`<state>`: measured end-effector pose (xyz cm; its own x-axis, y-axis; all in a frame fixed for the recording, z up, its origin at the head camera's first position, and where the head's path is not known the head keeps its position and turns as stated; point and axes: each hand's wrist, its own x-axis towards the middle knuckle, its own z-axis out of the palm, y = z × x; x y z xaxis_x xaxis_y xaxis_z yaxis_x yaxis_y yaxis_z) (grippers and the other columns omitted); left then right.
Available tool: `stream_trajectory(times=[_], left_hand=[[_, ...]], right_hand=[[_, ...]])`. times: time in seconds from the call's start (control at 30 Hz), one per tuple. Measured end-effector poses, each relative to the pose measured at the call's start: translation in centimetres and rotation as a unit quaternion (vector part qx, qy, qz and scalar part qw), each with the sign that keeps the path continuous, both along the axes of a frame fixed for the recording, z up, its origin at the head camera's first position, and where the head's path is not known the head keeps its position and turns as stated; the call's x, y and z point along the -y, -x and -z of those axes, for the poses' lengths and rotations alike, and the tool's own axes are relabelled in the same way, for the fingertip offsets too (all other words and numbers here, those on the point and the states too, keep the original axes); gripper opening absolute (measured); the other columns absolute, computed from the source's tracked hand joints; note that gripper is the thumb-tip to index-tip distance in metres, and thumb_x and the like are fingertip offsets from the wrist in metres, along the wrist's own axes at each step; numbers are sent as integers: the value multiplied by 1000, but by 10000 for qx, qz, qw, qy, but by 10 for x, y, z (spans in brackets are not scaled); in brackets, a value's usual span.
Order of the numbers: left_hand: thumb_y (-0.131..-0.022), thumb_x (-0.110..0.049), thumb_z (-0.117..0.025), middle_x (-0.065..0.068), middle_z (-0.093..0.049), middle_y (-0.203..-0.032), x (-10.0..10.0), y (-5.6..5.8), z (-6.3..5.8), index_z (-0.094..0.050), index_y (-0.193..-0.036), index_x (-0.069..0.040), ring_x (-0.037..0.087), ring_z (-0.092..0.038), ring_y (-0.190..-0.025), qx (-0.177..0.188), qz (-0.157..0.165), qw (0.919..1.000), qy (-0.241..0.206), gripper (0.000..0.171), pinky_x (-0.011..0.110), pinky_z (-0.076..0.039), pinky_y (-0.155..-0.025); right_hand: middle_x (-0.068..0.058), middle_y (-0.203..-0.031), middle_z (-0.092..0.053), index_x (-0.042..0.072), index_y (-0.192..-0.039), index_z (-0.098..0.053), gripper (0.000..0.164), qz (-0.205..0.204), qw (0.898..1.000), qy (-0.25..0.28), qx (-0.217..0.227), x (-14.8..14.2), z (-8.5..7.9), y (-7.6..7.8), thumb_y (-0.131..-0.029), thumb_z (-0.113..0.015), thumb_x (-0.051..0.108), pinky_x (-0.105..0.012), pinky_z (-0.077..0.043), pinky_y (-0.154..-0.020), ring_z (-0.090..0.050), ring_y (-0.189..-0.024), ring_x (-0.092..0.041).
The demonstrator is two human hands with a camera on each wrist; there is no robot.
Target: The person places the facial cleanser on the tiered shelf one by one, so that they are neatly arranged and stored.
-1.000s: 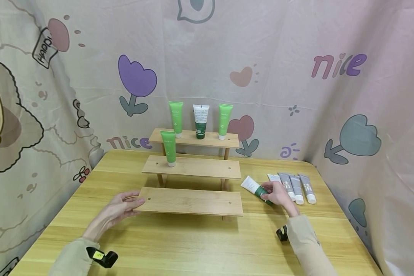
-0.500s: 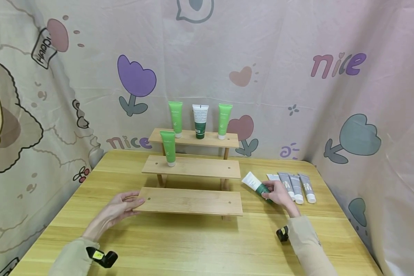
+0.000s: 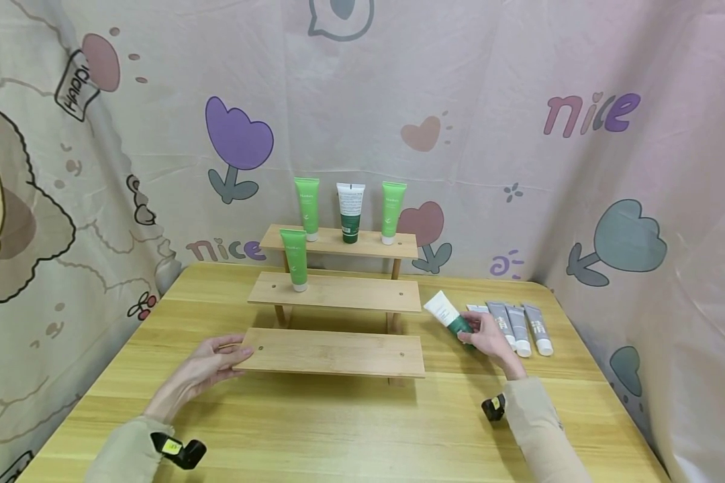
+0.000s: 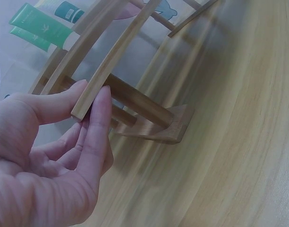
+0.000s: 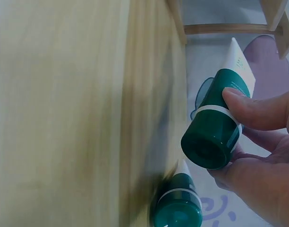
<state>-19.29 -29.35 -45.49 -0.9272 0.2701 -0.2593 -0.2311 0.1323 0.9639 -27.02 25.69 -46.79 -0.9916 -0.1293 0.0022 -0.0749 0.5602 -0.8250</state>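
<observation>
In the head view my left hand pinches the left end of the lowest board of a three-step wooden display rack. The left wrist view shows that board edge between thumb and fingers. On the right, my right hand grips a white and dark green squeeze tube near its cap. Its white end points up and left, tilted, and in the right wrist view the cap hangs above the table. A second green-capped tube lies below, mostly hidden by my hand in the head view.
Several grey tubes lie right of my right hand. On the top step stand two light green tubes and a white-green one. Another light green tube stands at the left of the middle step.
The white and dark green tube in my right hand has tilted and risen, its white end coming up off the table. My left hand has stayed on the board.
</observation>
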Motion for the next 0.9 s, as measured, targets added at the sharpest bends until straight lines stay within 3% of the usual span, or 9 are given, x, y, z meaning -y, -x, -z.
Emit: stream_trajectory(times=[0.4,0.67,0.9], left_hand=[[-102,-15,-61,41,-37,-145,0,0,0,-4,-150,22,1,-64,-100,-17,-48,10000,-14,83,28,-62,-90],[-102,-16,-61,21,-55,-134,1,-1,0,-5,-150,23,0,-64,-101,-40,25,10000,-54,83,27,-62,-91],[-102,-16,-61,28,-52,-139,1,-1,0,-5,-150,23,1,-64,-101,-46,14,10000,-44,83,29,-62,-92]], right_hand=[[-36,-123,-57,-19,-135,-47,54,25,9985,550,-32,6,-12,-2,-86,-67,-8,-14,-50,-79,-61,-105,-32],[-28,-114,-60,-20,-131,-49,52,81,9937,1114,-109,10,-18,-1,-83,-67,-12,-14,-53,-77,-58,-93,-11],[-17,-112,-61,-17,-132,-49,54,156,9905,1367,37,12,-27,-3,-82,-69,-10,-14,-53,-82,-56,-96,-12]])
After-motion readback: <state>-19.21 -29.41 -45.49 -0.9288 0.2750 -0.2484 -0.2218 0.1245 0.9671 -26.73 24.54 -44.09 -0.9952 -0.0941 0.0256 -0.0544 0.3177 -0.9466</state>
